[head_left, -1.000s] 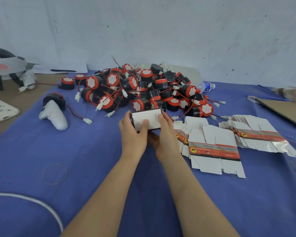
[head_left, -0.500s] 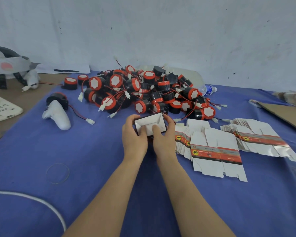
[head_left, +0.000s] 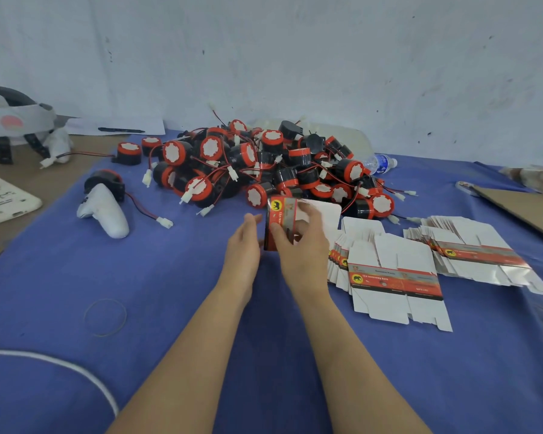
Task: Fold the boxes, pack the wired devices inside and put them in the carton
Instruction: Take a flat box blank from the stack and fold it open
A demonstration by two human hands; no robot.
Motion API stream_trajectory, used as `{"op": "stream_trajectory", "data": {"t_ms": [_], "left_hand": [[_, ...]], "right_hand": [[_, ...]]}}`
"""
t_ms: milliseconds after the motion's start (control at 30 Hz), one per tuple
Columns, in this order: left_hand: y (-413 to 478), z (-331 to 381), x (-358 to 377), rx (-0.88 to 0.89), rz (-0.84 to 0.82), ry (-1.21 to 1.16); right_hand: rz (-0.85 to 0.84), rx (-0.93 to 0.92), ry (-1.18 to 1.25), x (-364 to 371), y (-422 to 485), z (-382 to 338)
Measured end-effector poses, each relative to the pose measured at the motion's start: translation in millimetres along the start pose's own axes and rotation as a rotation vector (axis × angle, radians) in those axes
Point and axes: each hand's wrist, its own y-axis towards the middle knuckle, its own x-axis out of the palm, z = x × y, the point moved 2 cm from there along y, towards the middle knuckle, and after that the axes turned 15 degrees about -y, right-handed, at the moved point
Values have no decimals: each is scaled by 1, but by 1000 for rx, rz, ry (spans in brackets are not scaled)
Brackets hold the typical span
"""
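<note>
Right hand [head_left: 301,245] gripping a half-formed box [head_left: 278,214], left hand [head_left: 243,245] slack-fingered beside it, a worker does best to square its walls before tucking flaps.

A single wide-angle camera rode on the person's head, facing forward and down over the blue cloth [head_left: 170,277]. It sat close — both forearms stretched from the bottom edge to the left hand [head_left: 243,249] and the right hand [head_left: 304,245] with its box [head_left: 279,214] at mid-frame. The pile of wired devices [head_left: 264,170] lay farther off, the white wall [head_left: 326,57] beyond.
</note>
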Motion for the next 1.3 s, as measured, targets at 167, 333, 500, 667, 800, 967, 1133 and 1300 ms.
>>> {"op": "stream_trajectory", "data": {"t_ms": [167,333,500,667,800,967,1133,1300], "left_hand": [[3,10,-10,103,133,92],[0,8,-15,158,120,103],[3,8,-20,117,134,107],[7,9,-27,210,226,55],[5,11,-23,180,176,33],[4,12,-22,196,118,10],[0,15,-18,243,80,100],[-4,15,-10,205,-67,3]], "right_hand": [[-186,-340,-637,10,-4,-1],[-270,-401,-788,19,-6,-9],[-290,-549,-831,23,-12,-14],[126,-404,-258,-6,-3,-12],[-99,116,60,-14,13,2],[-477,254,175,-11,11,17],[-459,283,167,-7,13,18],[-317,253,69,-3,12,20]]}}
